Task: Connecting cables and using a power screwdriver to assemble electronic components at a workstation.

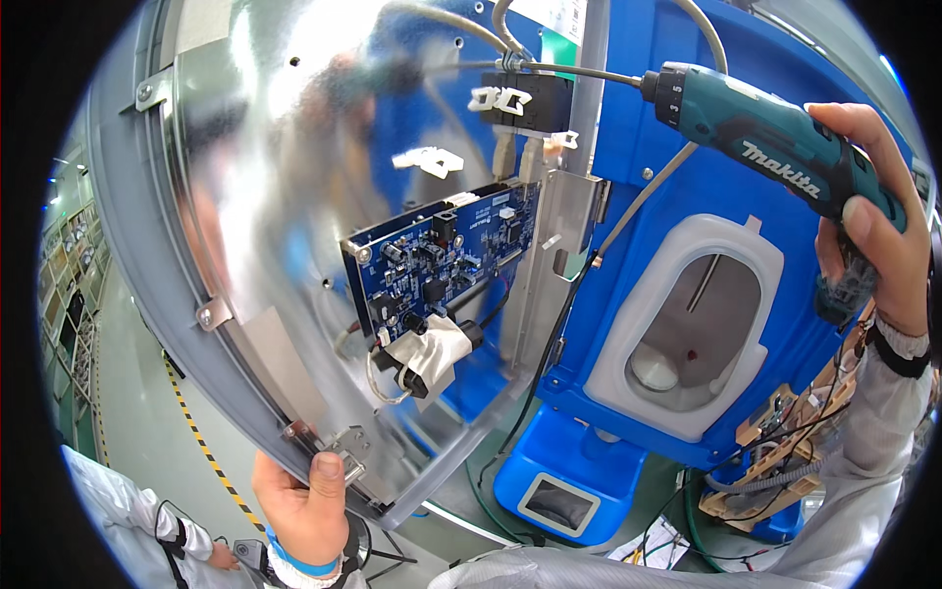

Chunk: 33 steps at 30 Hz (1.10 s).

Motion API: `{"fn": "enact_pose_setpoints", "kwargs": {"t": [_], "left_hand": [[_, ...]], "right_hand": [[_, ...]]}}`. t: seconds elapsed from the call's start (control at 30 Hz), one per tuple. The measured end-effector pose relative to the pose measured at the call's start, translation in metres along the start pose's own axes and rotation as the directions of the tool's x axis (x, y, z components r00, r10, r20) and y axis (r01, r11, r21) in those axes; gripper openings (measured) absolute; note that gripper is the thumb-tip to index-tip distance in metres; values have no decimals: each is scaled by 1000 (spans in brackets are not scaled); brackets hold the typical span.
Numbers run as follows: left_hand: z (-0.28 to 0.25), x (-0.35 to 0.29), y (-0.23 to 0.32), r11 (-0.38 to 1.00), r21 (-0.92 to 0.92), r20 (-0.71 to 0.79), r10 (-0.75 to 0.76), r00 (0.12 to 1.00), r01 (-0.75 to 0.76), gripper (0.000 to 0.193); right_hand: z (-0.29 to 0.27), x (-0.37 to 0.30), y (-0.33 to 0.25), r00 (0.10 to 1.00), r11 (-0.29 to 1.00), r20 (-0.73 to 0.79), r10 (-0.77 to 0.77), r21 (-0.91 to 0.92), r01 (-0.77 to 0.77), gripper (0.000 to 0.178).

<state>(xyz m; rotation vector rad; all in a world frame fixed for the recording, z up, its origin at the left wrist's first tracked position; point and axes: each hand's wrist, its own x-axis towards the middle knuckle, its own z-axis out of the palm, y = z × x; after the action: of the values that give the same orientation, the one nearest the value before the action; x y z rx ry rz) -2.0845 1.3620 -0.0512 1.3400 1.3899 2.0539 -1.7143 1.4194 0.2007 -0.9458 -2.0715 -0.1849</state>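
Observation:
My right hand (pixel 888 221) is wrapped around a teal and black cordless screwdriver (pixel 770 137). Its long thin bit (pixel 589 73) points left, and the tip reaches a small clamp on grey cables (pixel 510 61) near the panel's top; whether it sits in a screw I cannot tell. With the thumb over a metal bracket (pixel 348 454), my left hand (pixel 309 506) grips the lower edge of a shiny metal door panel (pixel 265 255). Mounted on that panel are a blue circuit board (pixel 442 260), a black box (pixel 545 103) and a taped black connector (pixel 427 358).
Right of the panel stands a blue housing (pixel 628 206) with a white oval frame (pixel 687 422). Below lies a blue box-shaped part (pixel 579 471). A wooden crate (pixel 775 461) with wires is at lower right. Another person's sleeve (pixel 128 510) shows at lower left, beside striped floor tape (pixel 201 442).

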Motion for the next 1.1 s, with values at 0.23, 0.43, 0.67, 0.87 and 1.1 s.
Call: {"fn": "enact_pose_setpoints", "kwargs": {"t": [0.23,0.43,0.67,0.87,1.1], "left_hand": [[1,0,1,1000,19,5,6,1000,-6,50],[0,-1,-1,1000,12,-11,18,1000,-18,47],[5,-1,-2,999,-3,-26,32,999,-32,43],[3,0,-1,999,-47,22,19,1000,-18,36],[4,2,-4,998,-59,-8,34,999,-34,35]], "right_hand": [[-6,-1,8,999,999,29,39,-21,-39,67],[-4,1,7,997,997,63,48,63,-52,66],[-7,-4,12,996,990,82,42,133,-53,68],[-4,-4,7,998,992,63,28,118,-35,68],[-4,-5,0,996,980,88,20,194,-37,68]]}}
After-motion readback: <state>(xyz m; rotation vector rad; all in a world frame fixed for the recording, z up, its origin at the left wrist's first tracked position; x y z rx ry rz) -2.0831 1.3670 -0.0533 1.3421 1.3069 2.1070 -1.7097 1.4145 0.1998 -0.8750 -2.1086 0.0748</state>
